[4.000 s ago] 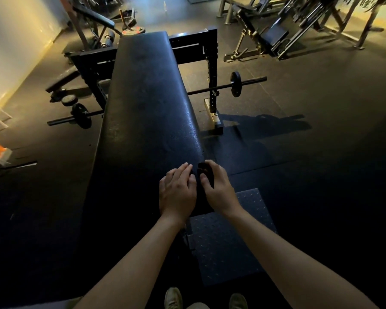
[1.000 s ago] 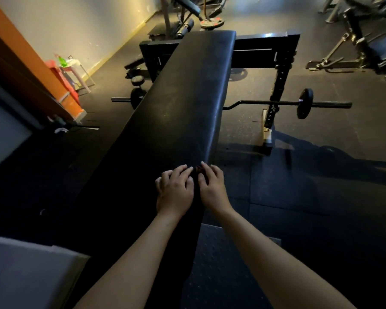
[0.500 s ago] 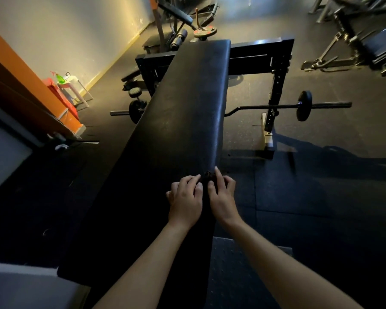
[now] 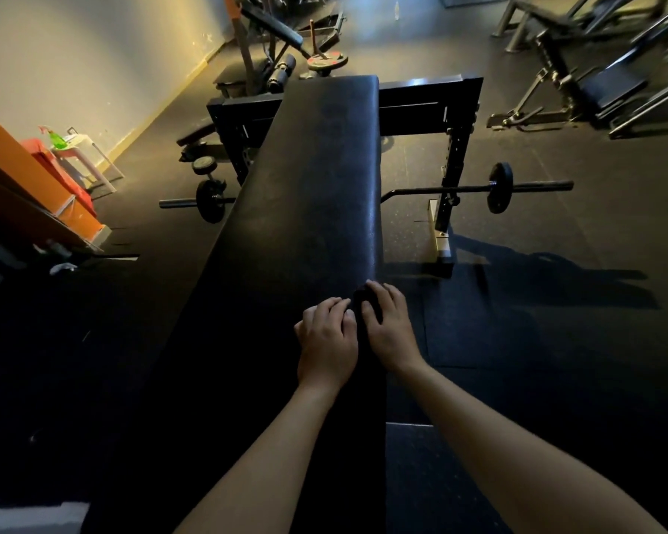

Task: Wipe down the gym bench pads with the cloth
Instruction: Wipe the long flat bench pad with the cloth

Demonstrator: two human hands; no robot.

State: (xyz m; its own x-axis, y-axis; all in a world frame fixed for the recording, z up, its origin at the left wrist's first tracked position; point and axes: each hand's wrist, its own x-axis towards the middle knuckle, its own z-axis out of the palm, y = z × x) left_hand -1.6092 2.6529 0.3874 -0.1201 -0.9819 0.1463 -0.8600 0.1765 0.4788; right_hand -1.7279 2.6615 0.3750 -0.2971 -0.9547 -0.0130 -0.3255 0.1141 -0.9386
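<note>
Stalling: you're still rubbing the same spot at the right edge of the bench pad. Right grip is curling round the cloth there; left grip is pressing beside it, hold unclear.

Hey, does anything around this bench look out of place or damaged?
Nothing looks spilled or damaged. Only the long steel barbell with black plates lies low, crossing beneath the long black bench pad instead of sitting racked up high.

Dim overall; warm light on far-left wall, near half almost black. Sheen along bench pad right edge. Far-right machines motion-blurred. Wide-angle bending at edges.
</note>
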